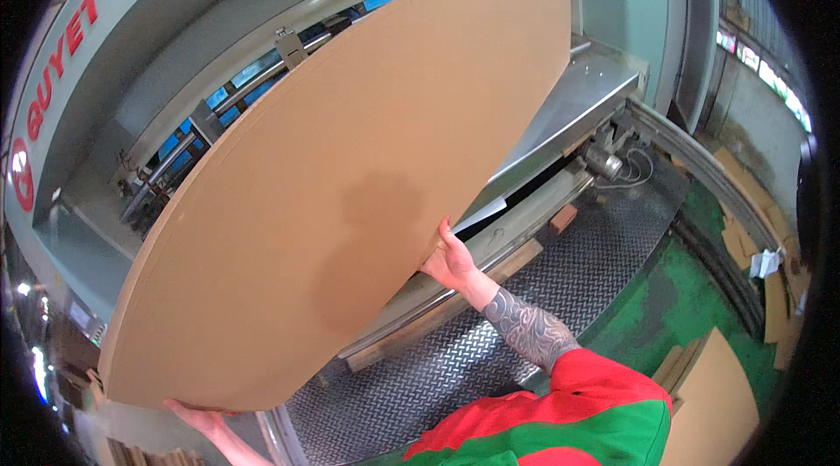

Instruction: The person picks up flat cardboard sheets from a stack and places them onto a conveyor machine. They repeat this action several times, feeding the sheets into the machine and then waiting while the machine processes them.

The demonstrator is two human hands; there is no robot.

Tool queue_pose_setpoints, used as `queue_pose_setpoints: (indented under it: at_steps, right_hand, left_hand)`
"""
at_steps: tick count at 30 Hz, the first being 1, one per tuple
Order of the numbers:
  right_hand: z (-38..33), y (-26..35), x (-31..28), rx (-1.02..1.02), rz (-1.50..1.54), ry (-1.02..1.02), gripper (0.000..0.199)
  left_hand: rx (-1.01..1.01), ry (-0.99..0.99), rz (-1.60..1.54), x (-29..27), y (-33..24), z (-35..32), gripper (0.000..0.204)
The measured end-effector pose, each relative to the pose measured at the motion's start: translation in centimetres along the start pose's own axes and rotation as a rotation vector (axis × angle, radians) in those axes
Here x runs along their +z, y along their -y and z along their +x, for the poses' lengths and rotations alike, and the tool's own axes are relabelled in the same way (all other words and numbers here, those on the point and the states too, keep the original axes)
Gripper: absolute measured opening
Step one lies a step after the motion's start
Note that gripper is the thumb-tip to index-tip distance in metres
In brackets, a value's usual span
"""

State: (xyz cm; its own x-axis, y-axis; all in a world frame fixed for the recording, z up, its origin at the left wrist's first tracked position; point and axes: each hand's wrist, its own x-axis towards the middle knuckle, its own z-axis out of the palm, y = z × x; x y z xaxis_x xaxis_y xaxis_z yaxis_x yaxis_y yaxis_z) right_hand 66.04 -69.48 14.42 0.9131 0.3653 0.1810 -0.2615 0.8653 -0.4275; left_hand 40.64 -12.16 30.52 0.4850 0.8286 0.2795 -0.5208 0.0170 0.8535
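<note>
A large brown cardboard sheet (350,160) stands tilted in front of me, and it looks curved in this wide view. At its long near edge my right hand (450,263) grips it, thumb on the near side and the other fingers hidden behind. Under the lower left corner my left hand (199,418) is closed on the bottom edge, its fingers partly out of sight. A shadow falls across the middle of the sheet. Behind it, much of a large machine (219,11) is covered.
A metal ledge (577,98) and a rail (490,256) run along the machine's front. A brick-like block (563,218) lies beside a diamond-plate platform (420,387). More cardboard sheets (717,396) lean at the lower right. A curved rail (700,160) extends at the right.
</note>
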Motion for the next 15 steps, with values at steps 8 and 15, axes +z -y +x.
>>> queue_pose_setpoints:
  at_steps: [8,15]
  right_hand:
    - [2.7,-0.6,-3.4,0.279,-0.198,-0.143,0.080]
    - [3.9,9.3,13.0,-0.992,-1.825,-0.139,0.036]
  left_hand:
    - [0.146,0.258,0.157,5.1,2.5,6.1,0.082]
    - [0.072,0.410,0.068,9.1,6.0,14.7,0.080]
